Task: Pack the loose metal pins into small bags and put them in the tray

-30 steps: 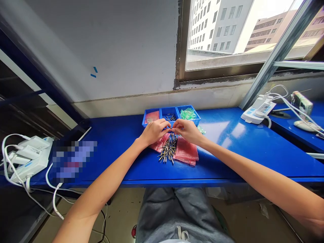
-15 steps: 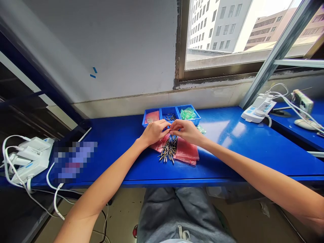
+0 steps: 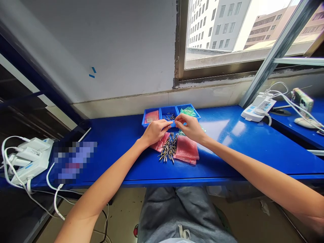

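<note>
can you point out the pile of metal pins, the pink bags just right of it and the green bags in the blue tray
pile of metal pins (image 3: 167,150): head view, middle of the pile
pink bags (image 3: 187,147): head view, face of the top one
green bags (image 3: 188,111): head view, their visible upper part

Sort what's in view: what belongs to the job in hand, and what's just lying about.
Likely in the job, near the left hand and right hand: pile of pin-like metal parts; pink bags; blue tray; green packets.

Apparently just lying about: right power strip; left power strip; pale mouse.
</note>
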Motion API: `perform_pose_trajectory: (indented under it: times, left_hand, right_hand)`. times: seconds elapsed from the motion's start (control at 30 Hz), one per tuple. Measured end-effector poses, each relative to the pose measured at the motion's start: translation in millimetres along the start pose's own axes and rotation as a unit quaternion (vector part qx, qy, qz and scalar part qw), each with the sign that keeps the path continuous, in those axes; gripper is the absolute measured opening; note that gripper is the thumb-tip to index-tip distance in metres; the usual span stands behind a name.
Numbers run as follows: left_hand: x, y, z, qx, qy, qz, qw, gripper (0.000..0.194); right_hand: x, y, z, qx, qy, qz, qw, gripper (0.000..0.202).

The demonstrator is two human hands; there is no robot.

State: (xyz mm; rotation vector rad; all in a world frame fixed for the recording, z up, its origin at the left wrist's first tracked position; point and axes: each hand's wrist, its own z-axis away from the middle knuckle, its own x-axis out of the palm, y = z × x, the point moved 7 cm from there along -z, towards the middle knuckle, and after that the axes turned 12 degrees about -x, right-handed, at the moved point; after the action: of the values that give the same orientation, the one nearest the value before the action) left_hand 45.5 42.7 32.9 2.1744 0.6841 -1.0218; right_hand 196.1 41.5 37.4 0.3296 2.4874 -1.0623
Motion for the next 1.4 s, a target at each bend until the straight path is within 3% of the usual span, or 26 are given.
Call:
perform_pose_trajectory:
  times: [0.13,0.27,0.47,0.67,0.9,1.13,1.4]
  left_hand:
    - [-1.4,-1.1,-1.0,-0.016,0.014,0.068,0.997,0.028]
    - [-4.7,2.4,-1.3,-0.027,0.034,0.124,0.991,0.029]
    - [-11.1,8.7,-1.1,-0.033,0.061,0.124,0.99,0.024]
    - [-13.2,2.3,-1.0,-0.05,0.067,0.085,0.993,0.011]
    - [-5.5,1.9,-0.1,-0.043,0.026,0.017,0.999,0.021]
    - [-10.4,4.0,-1.3,-0.06,0.043,0.073,0.995,0.027]
    - [-7.2,-2.8,-2.0,-0.106,0.039,0.138,0.984,0.015]
  right_hand:
    - [10.6,9.7,4.1,0.071,-0.014,-0.095,0.993,0.017]
    - [23.3,11.3,11.4,0.145,-0.024,-0.223,0.964,0.028]
    - [26.0,23.2,15.4,0.197,-0.021,-0.311,0.93,0.034]
    - [20.2,24.9,11.9,0.166,-0.018,-0.257,0.952,0.035]
    - [20.9,4.8,7.1,0.049,-0.033,-0.205,0.977,0.028]
    - [10.4,9.4,5.5,0.079,0.024,-0.172,0.982,0.015]
    - [23.5,16.0,10.3,0.057,-0.059,-0.093,0.992,0.016]
